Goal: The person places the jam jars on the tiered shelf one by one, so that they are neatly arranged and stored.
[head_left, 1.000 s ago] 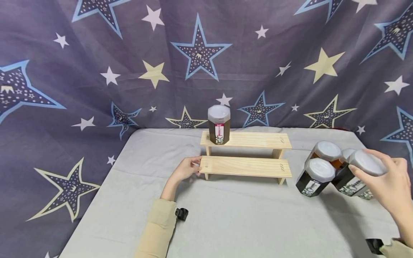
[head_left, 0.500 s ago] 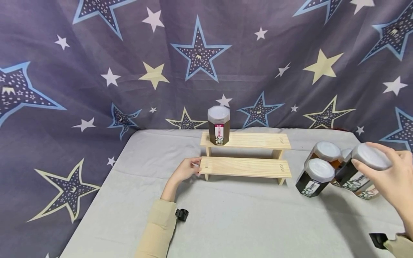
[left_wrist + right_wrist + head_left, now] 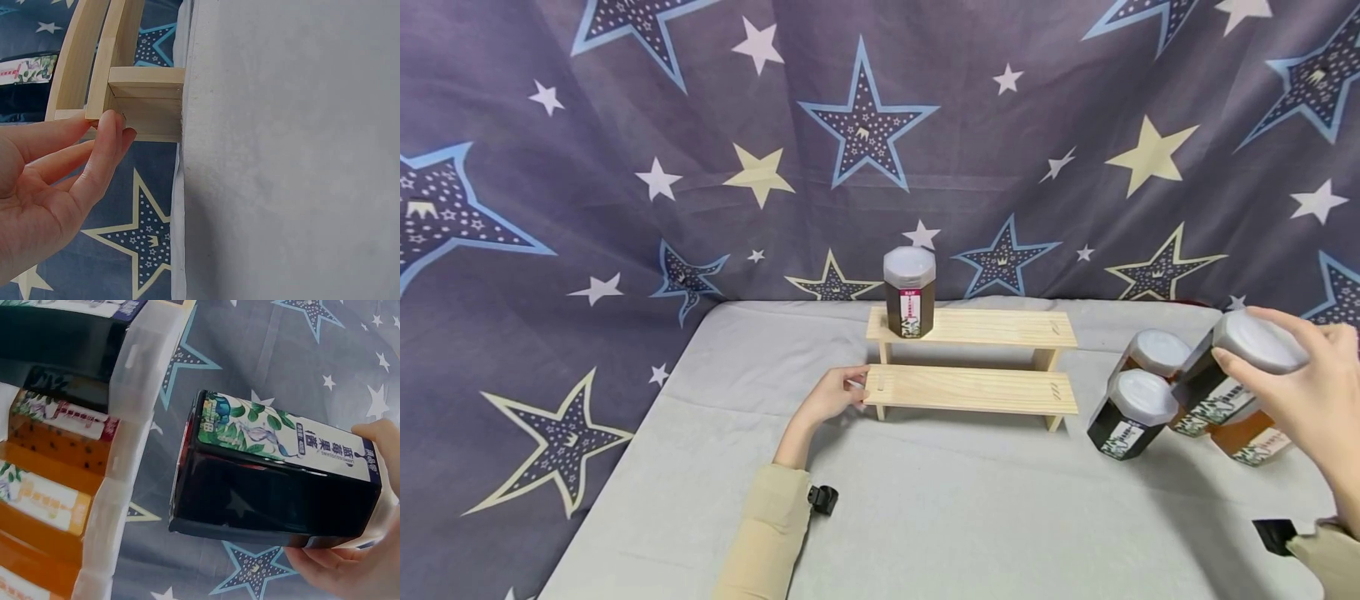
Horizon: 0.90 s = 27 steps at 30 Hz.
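My right hand (image 3: 1311,392) grips a dark jar (image 3: 1206,387) by its whitish lid at the right of the head view. The jar is tilted and raised; in the right wrist view its dark body (image 3: 275,500) carries a leafy label and hangs apart from the other jars. At the middle, my left hand (image 3: 833,393) pinches the left end of the lower board of a two-step wooden stand (image 3: 970,387). Its fingertips meet at the board's corner in the left wrist view. Another dark jar (image 3: 910,292) stands upright on the upper step's left end.
Beside the held jar stand a dark jar (image 3: 1132,415), an amber jar (image 3: 1157,354) behind it and another amber jar (image 3: 1252,437), partly hidden. Grey cloth (image 3: 1000,500) covers the table. A star-patterned curtain (image 3: 700,225) hangs behind and at the left.
My right hand has lifted the dark jar upward, which uncovers more of the amber jar below it. The left hand and the stand have stayed put.
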Each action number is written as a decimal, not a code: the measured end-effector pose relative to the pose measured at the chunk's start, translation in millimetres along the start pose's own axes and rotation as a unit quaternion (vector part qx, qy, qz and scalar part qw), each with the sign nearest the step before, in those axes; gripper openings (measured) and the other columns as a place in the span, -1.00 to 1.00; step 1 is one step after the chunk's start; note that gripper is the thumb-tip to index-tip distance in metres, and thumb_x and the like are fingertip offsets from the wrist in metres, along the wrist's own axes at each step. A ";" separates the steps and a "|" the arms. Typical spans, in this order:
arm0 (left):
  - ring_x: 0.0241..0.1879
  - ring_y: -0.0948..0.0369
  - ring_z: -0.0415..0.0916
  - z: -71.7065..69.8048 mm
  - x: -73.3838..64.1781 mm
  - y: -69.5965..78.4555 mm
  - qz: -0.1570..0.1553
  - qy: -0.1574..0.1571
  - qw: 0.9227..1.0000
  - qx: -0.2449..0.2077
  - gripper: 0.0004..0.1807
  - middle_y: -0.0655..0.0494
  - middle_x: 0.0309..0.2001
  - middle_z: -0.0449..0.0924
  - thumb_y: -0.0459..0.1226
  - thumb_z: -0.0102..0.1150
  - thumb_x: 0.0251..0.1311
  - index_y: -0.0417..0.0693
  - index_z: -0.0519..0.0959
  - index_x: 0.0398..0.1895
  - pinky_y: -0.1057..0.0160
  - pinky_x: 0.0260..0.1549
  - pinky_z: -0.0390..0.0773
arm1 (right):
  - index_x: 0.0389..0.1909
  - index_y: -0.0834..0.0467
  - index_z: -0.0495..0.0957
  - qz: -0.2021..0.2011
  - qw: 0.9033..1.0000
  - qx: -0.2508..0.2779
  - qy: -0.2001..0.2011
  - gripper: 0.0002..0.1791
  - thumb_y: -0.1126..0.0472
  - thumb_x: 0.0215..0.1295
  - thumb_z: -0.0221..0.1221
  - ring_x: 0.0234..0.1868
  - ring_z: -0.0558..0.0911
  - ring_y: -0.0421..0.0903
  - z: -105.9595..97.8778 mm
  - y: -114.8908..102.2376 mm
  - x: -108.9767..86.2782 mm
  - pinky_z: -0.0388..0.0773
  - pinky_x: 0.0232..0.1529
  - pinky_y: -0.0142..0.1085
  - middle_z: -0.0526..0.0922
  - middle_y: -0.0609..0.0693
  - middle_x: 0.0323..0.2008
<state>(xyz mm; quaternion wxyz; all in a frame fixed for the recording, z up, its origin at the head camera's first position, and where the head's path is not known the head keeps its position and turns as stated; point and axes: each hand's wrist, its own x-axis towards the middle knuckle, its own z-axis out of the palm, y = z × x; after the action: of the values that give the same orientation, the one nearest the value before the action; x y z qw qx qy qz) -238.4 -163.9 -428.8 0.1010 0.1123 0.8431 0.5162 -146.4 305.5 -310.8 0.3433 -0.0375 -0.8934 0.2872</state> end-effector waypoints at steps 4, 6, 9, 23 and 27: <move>-0.43 -0.19 0.52 -0.2 0.7 -1.1 0.001 -0.002 1.000 -0.003 -0.50 -0.37 -0.16 0.44 -0.54 -0.02 0.07 -0.52 0.22 0.13 -0.01 -0.37 0.53 | 0.06 0.18 0.42 0.019 0.999 0.003 -0.031 -0.39 0.22 -0.13 0.31 -0.34 0.01 -0.51 1.1 -8.3 4.1 0.03 -0.46 -0.33 0.18 0.10 -0.32; -0.46 -0.13 0.54 -0.2 1.3 -2.8 0.005 -0.002 1.000 -0.004 -0.50 -0.34 -0.18 0.45 -0.53 0.00 0.07 -0.50 0.24 0.13 0.04 -0.39 0.54 | 0.06 0.18 0.42 0.015 0.999 0.008 -0.038 -0.39 0.22 -0.13 0.31 -0.34 0.01 -0.51 2.9 -12.0 5.6 0.04 -0.46 -0.30 0.19 0.13 -0.31; -0.53 0.03 0.56 -1.2 9.4 -20.8 0.039 -0.006 0.999 -0.016 -0.49 -0.21 -0.23 0.50 -0.45 0.05 0.08 -0.39 0.29 0.15 0.17 -0.48 0.56 | 0.05 0.16 0.43 0.012 0.999 0.014 -0.042 -0.40 0.20 -0.13 0.31 -0.34 0.02 -0.51 6.6 -17.6 8.0 0.04 -0.45 -0.26 0.20 0.14 -0.29; -0.47 -0.11 0.54 -0.3 -0.8 -0.6 0.012 0.002 1.000 0.002 -0.50 -0.33 -0.20 0.47 -0.53 0.01 0.05 -0.49 0.25 0.13 0.01 -0.38 0.54 | 0.04 0.10 0.46 -0.017 0.996 0.062 -0.064 -0.40 0.17 -0.14 0.33 -0.34 0.11 -0.39 32.7 -39.3 18.8 0.09 -0.45 -0.25 0.23 0.08 -0.31; -0.48 -0.08 0.55 0.2 0.1 0.0 0.004 0.008 1.000 0.007 -0.50 -0.28 -0.20 0.48 -0.52 0.02 0.05 -0.46 0.28 0.13 0.03 -0.39 0.53 | 0.04 0.11 0.45 -0.024 0.994 0.073 -0.075 -0.40 0.17 -0.13 0.33 -0.31 0.18 -0.17 42.3 -45.8 22.6 0.12 -0.44 -0.21 0.22 0.12 -0.29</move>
<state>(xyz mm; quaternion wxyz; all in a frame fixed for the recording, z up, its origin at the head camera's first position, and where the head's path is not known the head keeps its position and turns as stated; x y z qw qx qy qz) -238.5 -163.7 -429.0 0.0911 0.1122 0.8471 0.5115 -184.5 252.7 -298.1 0.2842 0.0309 -0.8938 0.3456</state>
